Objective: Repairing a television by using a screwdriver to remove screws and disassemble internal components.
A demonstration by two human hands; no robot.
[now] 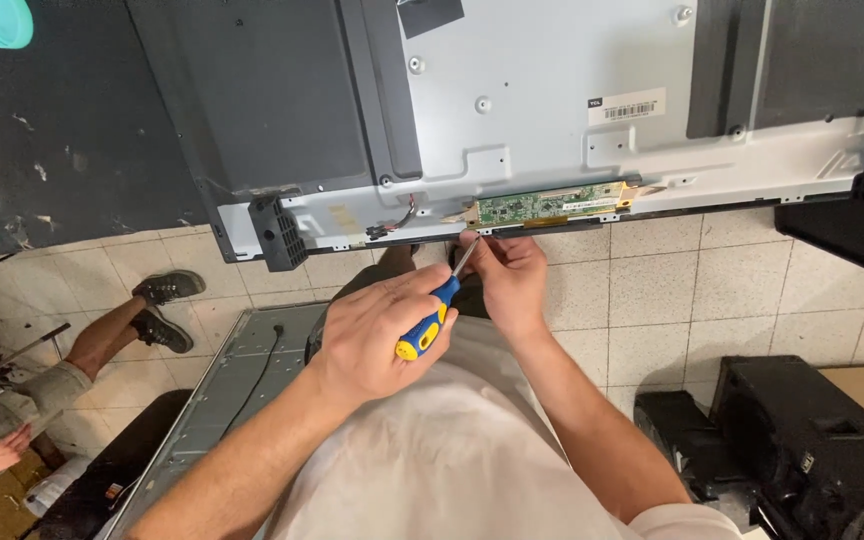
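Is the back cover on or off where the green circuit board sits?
Off there: the green board lies bare on the grey metal panel. A dark cover remains at the left.

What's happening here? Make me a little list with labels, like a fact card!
Place: tiled floor, seen from above
Big thing: opened flat screen's metal back, lying at a bench edge
Left hand: grips a blue and yellow screwdriver
Right hand: fingers at the screwdriver tip, by the green circuit strip
Nearby: another person's legs and dark shoes on the left
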